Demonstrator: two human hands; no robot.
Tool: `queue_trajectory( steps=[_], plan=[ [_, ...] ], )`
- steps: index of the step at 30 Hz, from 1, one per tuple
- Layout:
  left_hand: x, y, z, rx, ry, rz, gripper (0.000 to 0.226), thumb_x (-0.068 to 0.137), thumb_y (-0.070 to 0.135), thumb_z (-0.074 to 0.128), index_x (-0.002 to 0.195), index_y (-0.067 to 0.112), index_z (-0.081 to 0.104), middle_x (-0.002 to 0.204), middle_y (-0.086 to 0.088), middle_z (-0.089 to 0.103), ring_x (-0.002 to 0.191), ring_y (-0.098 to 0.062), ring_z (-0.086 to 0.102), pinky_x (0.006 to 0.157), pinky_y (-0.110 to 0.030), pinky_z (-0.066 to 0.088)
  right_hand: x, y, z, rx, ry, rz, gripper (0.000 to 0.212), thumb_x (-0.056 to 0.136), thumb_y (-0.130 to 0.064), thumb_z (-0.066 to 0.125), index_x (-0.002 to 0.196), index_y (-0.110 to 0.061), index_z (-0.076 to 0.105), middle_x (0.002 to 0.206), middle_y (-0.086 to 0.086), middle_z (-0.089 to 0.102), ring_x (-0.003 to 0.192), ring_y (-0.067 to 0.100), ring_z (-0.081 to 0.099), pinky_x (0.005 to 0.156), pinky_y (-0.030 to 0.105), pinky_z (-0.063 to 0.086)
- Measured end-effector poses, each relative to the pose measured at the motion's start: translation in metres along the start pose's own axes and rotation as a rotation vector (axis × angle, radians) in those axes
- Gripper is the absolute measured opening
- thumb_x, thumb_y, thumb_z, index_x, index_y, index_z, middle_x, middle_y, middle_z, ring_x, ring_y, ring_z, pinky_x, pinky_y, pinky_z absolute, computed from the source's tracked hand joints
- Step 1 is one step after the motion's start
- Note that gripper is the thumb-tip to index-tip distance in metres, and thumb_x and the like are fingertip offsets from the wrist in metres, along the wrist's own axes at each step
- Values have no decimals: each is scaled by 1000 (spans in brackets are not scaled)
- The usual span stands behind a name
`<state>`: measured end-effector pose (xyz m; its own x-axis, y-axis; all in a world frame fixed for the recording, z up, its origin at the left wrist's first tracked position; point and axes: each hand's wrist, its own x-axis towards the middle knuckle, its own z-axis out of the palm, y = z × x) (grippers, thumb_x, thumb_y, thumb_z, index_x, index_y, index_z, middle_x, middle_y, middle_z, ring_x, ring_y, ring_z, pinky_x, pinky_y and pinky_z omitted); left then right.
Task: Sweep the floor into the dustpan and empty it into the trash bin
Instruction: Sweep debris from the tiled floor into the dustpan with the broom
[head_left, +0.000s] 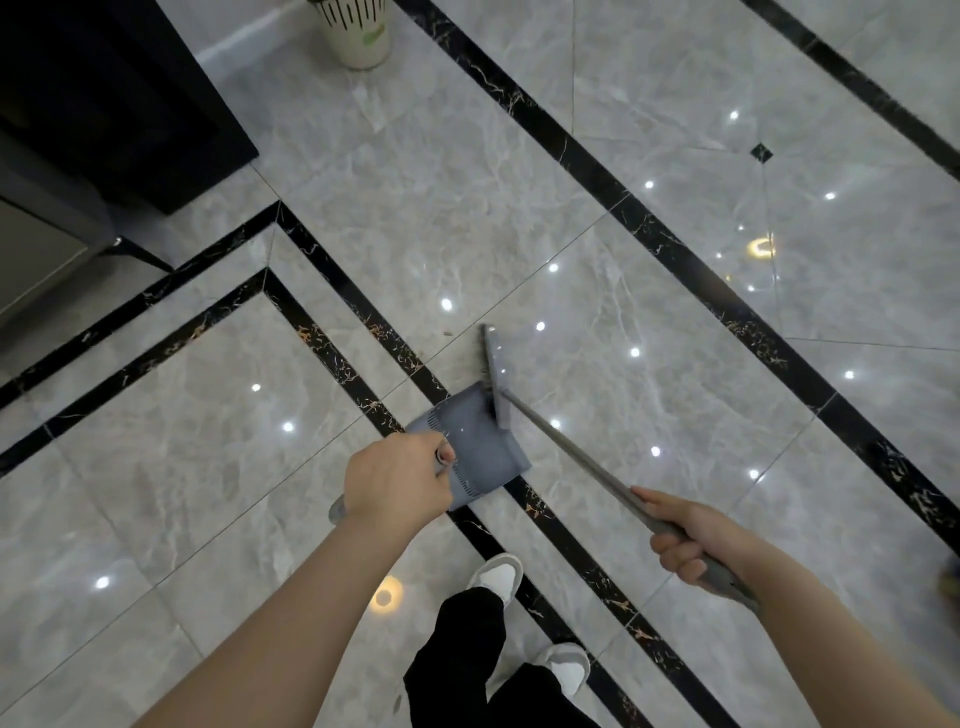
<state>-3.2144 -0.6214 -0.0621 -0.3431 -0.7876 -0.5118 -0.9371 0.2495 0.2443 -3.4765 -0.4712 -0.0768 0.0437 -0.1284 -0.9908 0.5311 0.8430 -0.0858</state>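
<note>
Glossy marble floor (519, 218), left hand (397, 486) gripping dustpan (467, 441) handle, right hand (696, 540) gripping broom (561, 441)

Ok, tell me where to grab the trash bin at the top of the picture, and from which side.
Grip the trash bin by its upper wall or rim, from the open floor side: it stands upright, tapers downward, and the dark cabinet crowds its left. Its rim is out of view.

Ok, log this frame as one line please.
stage: sweeping | left hand: grips dustpan handle | right hand: grips broom pole | broom head at dustpan mouth | trash bin: far, upright
</note>
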Motion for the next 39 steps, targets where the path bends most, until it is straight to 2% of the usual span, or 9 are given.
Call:
queue_trajectory(
  steps=[3, 6, 10, 14, 21, 26, 34, 36, 39],
  plan=[
    [-7, -9, -2, -57, -8, -25, 18, 87, 25, 54, 97, 34, 65, 94, 2, 68, 82, -20, 61, 61, -24, 42, -9, -22, -2, 94, 26, -41, 40, 102, -16, 33, 140, -26, 40, 41, -3, 28, 24, 3, 24, 24, 7, 19],
    [-15, -27, -8, -138, 16, -110, 15, 86, 27, 54, 93, 34, 66, 89, 4, 68, 80, -20, 62, 58, -23, 39, -7, -45, 12, -21, 123, -123, 41, 103, -16, 31, 142, -26, 36, 42, -1, 31, 23, 4, 25, 24, 8, 21],
    [-22, -61, -21, -250, 84, -216, 8, 84, 30, 59, 83, 35, 65, 79, 7, 66, 75, -18, 60, 54, -23, 36, 17, -72, 48, -184, 245, -189, 42, 103, -15, 31, 144, -25, 36, 58, 4, 32, 22, 5, 27, 26, 9, 23],
    [-21, -98, -31, -282, 156, -298, 13, 82, 27, 60, 73, 36, 63, 75, 9, 66, 73, -17, 62, 52, -22, 38, 44, -89, 88, -303, 316, -237, 42, 103, -12, 31, 143, -22, 39, 64, 5, 34, 21, 6, 28, 27, 11, 25],
    [-13, -156, -30, -294, 229, -481, 11, 81, 27, 60, 83, 31, 70, 82, 2, 70, 80, -25, 64, 67, -30, 52, 69, -110, 147, -527, 308, -276, 43, 102, -14, 33, 143, -22, 40, 60, 4, 35, 24, 6, 29, 28, 13, 25],
    [-4, -169, -33, -244, 219, -490, 12, 84, 30, 58, 88, 34, 69, 86, 1, 68, 83, -24, 63, 66, -29, 49, 71, -109, 177, -645, 225, -176, 42, 102, -13, 31, 142, -24, 39, 59, 1, 30, 26, 5, 25, 28, 11, 24],
    [-1, -177, -44, -241, 191, -486, 13, 86, 29, 57, 91, 33, 68, 89, -1, 68, 82, -26, 63, 65, -29, 47, 41, -117, 187, -708, 13, 25, 42, 102, -18, 37, 143, -22, 39, 44, -4, 27, 26, 3, 21, 25, 9, 21],
    [-3, -174, -46, -226, 193, -482, 15, 87, 29, 56, 96, 33, 67, 91, -1, 69, 83, -26, 64, 63, -26, 43, 33, -131, 183, -683, 2, 19, 38, 102, -19, 37, 139, -23, 44, 45, -4, 27, 26, 2, 22, 24, 9, 20],
    [-3, -170, -46, -195, 195, -479, 17, 89, 29, 54, 100, 33, 67, 91, -1, 68, 82, -25, 63, 61, -24, 38, 29, -141, 182, -721, 93, -90, 41, 101, -16, 36, 141, -27, 42, 51, 0, 29, 27, 4, 24, 25, 11, 22]
  ],
)
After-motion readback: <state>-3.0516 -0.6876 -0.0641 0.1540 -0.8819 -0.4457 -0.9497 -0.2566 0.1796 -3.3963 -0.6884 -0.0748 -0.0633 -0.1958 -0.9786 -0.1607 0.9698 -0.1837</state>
